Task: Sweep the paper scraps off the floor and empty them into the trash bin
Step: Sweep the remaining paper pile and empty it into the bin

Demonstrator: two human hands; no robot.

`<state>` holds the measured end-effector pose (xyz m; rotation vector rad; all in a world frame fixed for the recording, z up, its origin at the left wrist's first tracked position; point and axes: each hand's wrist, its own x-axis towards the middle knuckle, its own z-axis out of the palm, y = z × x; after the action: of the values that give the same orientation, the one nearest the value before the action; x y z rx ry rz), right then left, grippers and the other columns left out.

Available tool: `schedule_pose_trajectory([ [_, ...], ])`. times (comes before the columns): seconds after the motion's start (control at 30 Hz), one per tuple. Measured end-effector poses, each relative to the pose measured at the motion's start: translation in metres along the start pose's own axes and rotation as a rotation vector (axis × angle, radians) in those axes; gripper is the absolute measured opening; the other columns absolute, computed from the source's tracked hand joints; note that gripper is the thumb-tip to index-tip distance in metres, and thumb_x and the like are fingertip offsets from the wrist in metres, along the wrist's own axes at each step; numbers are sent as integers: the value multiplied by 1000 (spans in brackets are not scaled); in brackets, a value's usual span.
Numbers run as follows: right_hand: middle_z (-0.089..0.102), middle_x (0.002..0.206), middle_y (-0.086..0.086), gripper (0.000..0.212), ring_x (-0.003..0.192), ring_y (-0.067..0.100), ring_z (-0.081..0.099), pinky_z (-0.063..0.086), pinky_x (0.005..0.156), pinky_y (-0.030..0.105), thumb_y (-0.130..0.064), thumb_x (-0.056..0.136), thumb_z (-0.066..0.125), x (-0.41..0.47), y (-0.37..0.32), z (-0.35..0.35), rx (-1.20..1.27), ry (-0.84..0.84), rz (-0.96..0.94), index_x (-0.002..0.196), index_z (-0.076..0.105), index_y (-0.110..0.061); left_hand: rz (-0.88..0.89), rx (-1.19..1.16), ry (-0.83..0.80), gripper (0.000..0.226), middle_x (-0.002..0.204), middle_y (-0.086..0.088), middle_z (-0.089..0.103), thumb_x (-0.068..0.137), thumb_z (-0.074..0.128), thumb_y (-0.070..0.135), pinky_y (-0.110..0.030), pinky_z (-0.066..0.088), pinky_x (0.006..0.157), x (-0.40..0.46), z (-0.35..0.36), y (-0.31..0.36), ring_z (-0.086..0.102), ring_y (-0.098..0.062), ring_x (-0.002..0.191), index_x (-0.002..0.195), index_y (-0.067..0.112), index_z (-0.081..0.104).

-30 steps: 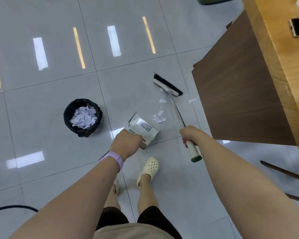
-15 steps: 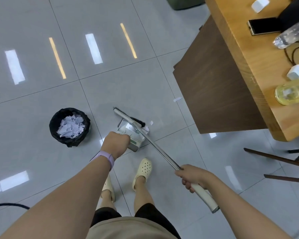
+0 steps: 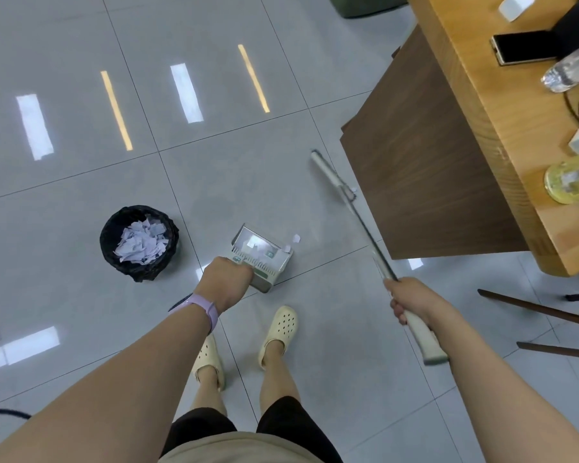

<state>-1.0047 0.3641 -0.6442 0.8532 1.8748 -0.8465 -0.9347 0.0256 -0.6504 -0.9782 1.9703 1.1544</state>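
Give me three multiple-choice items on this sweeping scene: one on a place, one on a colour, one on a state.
1. Where is the trash bin relative to the dustpan?
A. to its left
B. to its right
C. under the table

2. What colour is the wristband?
A. red
B. lilac
C. green

3. What does the right hand hold?
A. nothing
B. a phone
C. the broom handle

Answers:
1. A, the bin stands on the floor left of the pan.
2. B, the band is pale purple.
3. C, the hand is wrapped round the handle.

Black trash bin [image 3: 139,243], white paper scraps [image 3: 142,242]
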Motion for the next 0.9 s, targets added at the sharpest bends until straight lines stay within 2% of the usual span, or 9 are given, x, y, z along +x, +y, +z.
schedule_pose_trajectory([
  [0.1,42,49,7,27,41,17,36,35,38,22,-29,102,47,36,-30,-14,-2,62,16,97,50,-2,-10,27,-30,19,66,-12,49,79,53,17,-26,34,43,3,-3,6,41,-27,53,63,7,57],
  [0.2,40,48,4,26,41,15,34,35,37,21,-29,101,48,73,-43,-22,22,53,80,102,52,-3,-4,39,8,29,65,-7,51,82,52,15,-27,40,49,7,3,9,45,-21,53,91,-7,68],
  [0.3,40,50,3,24,40,14,34,35,38,21,-29,101,49,98,-47,-15,-7,-7,127,111,49,-7,-2,32,0,27,75,-7,51,88,52,17,-24,38,47,17,8,17,47,-21,59,101,-1,68],
  [0.37,41,51,4,22,42,14,35,38,40,22,-27,103,44,99,-47,2,-65,-68,143,114,46,-8,-2,41,17,14,82,-10,50,90,54,18,-24,31,44,26,7,24,45,-22,60,88,5,60],
  [0.47,44,52,6,27,43,15,39,42,43,26,-28,104,42,86,-30,29,-94,-155,159,121,43,-7,-27,125,7,12,71,-10,52,82,58,17,-24,30,46,37,0,26,45,-25,55,77,7,53],
  [0.6,42,55,6,31,41,15,37,40,43,24,-31,104,43,42,20,42,-111,-256,232,122,43,-6,-11,97,-23,15,70,-12,51,81,57,15,-25,30,46,35,-4,29,43,-29,56,70,7,52],
  [0.67,44,57,6,28,42,15,38,39,43,23,-33,103,46,16,42,45,-119,-328,285,116,45,-8,-24,59,-41,12,67,-12,53,75,61,15,-24,31,46,31,-4,30,41,-29,53,71,7,54],
  [0.77,46,57,4,27,42,13,35,34,41,20,-39,100,53,-17,60,47,-105,-421,346,94,45,-13,-32,38,-53,16,65,-11,54,65,62,18,-23,32,48,24,-5,29,42,-28,53,73,6,56],
  [0.9,44,56,1,31,42,13,32,29,41,18,-39,100,53,-53,69,50,-86,-444,252,85,39,-16,-26,50,-54,12,64,-12,52,68,59,16,-27,30,49,22,-6,24,39,-29,55,71,5,54],
])
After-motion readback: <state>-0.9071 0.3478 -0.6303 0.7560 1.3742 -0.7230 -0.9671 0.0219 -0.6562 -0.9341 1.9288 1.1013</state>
